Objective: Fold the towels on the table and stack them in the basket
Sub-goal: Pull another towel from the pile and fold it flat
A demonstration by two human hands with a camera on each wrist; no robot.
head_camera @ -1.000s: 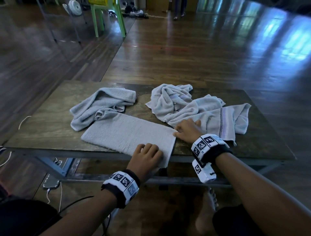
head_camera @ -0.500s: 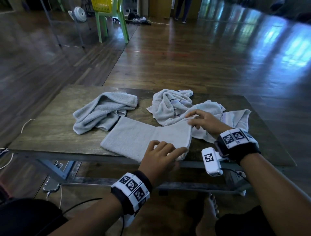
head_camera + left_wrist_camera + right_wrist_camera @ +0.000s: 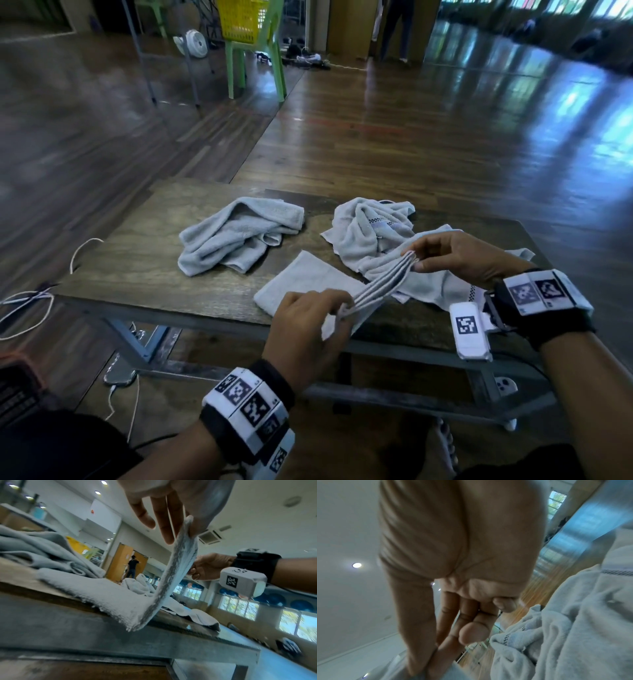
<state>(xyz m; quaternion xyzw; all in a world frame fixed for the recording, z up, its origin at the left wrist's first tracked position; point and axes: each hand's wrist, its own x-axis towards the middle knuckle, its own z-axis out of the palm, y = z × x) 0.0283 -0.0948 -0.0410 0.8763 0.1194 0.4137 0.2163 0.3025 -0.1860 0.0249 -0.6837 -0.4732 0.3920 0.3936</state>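
A half-folded grey towel (image 3: 308, 284) (image 3: 106, 595) lies at the table's near edge, its right end lifted off the wood. My left hand (image 3: 339, 310) (image 3: 180, 534) pinches the near corner of that lifted end. My right hand (image 3: 416, 262) (image 3: 192, 570) pinches the far corner, and the layered edge stretches between the two hands. A crumpled grey towel (image 3: 236, 236) sits at the back left. Another rumpled towel with a checked stripe (image 3: 373, 226) (image 3: 565, 628) lies at the back right, under my right hand. A yellow basket (image 3: 243, 20) stands on a green chair far across the room.
The wooden table (image 3: 137, 267) has a metal frame (image 3: 85, 635) below its front edge. A white cord (image 3: 30, 308) trails off the left side. A small fan (image 3: 193, 42) stands near the green chair (image 3: 257, 65). A person (image 3: 133, 568) stands by a distant door.
Both hands have lifted the towel's right end off the table and carried it leftward. One second ago they pressed it flat. The head view has tilted up.
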